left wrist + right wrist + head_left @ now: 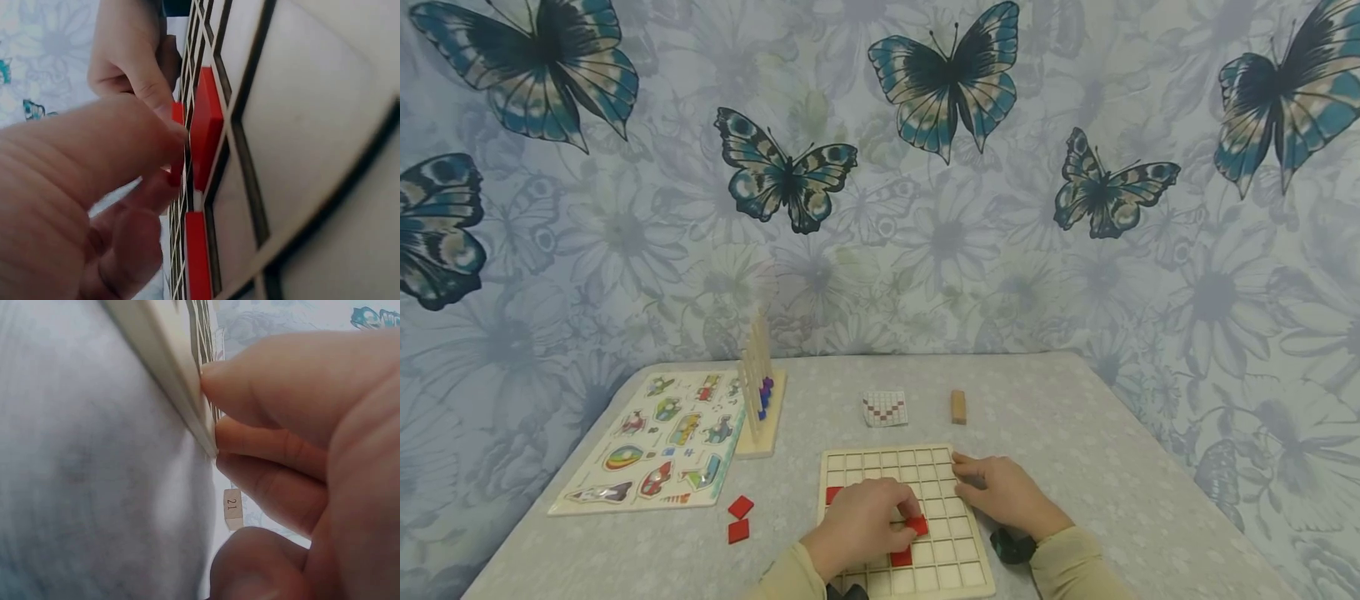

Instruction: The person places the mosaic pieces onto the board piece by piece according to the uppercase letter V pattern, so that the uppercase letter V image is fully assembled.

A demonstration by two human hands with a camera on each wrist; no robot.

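My left hand [865, 517] is over a pale wooden grid board [958, 550], pinching a red square tile [917, 525] between thumb and fingertips. Just in front of it lies another red tile [901, 557] in a board square, and one more red tile [833, 496] shows at the board's left side. The left wrist view has the pinched red tile [178, 112] at the fingertips, near red tiles [206, 125] on the grid. My right hand [1007, 493] touches the board's right edge with thumb and fingertips, fingers extended. Some squares are hidden under the left hand.
Two loose red tiles [739, 531] lie left of the board. Behind it are a small pattern card [884, 408] and a wooden block [958, 407]. A picture puzzle board [647, 442] and a pegged wooden stand [760, 442] with blue and purple pieces occupy the left side.
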